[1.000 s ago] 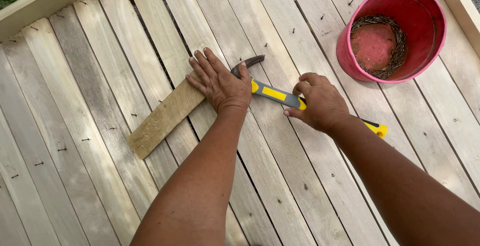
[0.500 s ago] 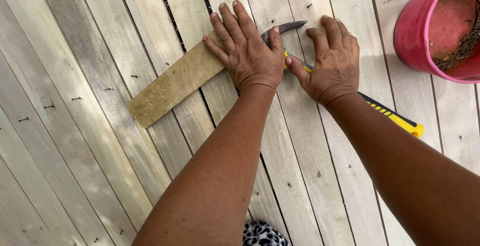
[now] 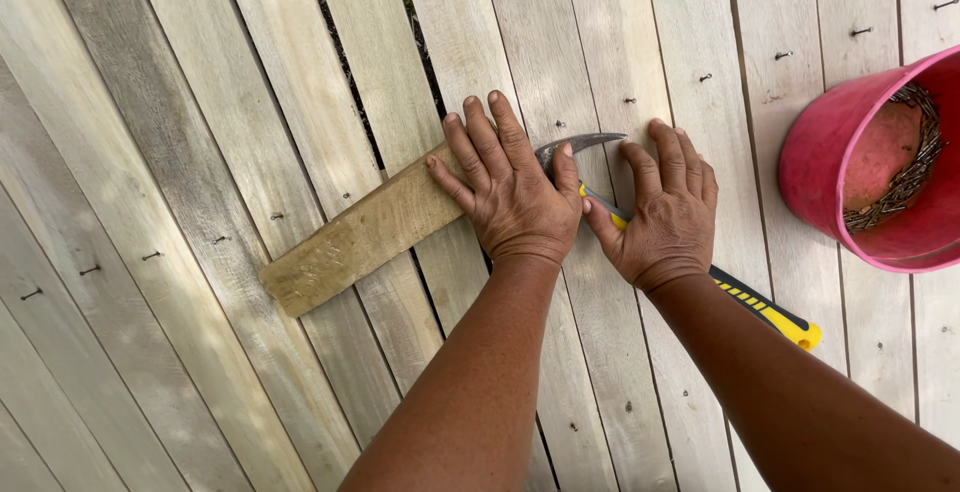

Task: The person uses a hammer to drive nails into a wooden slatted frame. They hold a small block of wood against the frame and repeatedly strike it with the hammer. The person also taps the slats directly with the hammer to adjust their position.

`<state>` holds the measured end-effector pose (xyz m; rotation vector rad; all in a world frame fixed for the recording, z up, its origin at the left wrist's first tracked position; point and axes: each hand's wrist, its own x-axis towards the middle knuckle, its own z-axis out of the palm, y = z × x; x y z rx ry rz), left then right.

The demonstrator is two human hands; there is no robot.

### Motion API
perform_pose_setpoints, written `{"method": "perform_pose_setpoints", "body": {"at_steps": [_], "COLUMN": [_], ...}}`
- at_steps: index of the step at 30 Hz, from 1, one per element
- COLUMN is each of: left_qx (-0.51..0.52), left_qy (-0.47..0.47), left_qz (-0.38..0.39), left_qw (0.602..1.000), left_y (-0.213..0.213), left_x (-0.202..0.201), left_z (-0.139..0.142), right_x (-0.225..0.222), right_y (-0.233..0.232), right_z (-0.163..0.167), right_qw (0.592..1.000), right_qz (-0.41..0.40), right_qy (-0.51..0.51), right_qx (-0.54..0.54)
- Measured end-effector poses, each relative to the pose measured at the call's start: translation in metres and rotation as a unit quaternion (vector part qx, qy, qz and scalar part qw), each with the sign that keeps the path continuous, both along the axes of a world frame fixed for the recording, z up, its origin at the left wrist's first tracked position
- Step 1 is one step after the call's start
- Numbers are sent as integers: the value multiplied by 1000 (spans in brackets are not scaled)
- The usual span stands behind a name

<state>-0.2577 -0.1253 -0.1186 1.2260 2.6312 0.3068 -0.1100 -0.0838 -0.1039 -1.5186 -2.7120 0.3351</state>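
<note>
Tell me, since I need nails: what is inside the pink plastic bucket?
The pink plastic bucket holds a ring of rusty nails along its wall. Its right part is out of frame.
</note>
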Motion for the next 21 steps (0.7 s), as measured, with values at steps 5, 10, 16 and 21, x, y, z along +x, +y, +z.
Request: {"method": "perform_pose_setpoints", "body": {"at_steps": [5, 10, 16, 21], "left_qx": [5, 12, 22, 71], "left_qy": [-2, 19, 9, 35], "left_qz": [8, 20, 65, 69], "left_qw": [1000, 1000, 998, 994], "left_y": [-7, -8, -3, 2], "left_x": [4, 8, 12, 6], "left_z": [-6, -11, -10, -13], "right_x": [2, -4, -3, 5], "right_y": [-5, -4, 1, 2], "right_z": [0, 0, -6, -15], "right_qw": [1000, 999, 997, 998], "right_qz": [5, 10, 10, 39], "right_qy": [12, -24, 1, 9], "right_qx": [-15, -39, -71, -54]}}
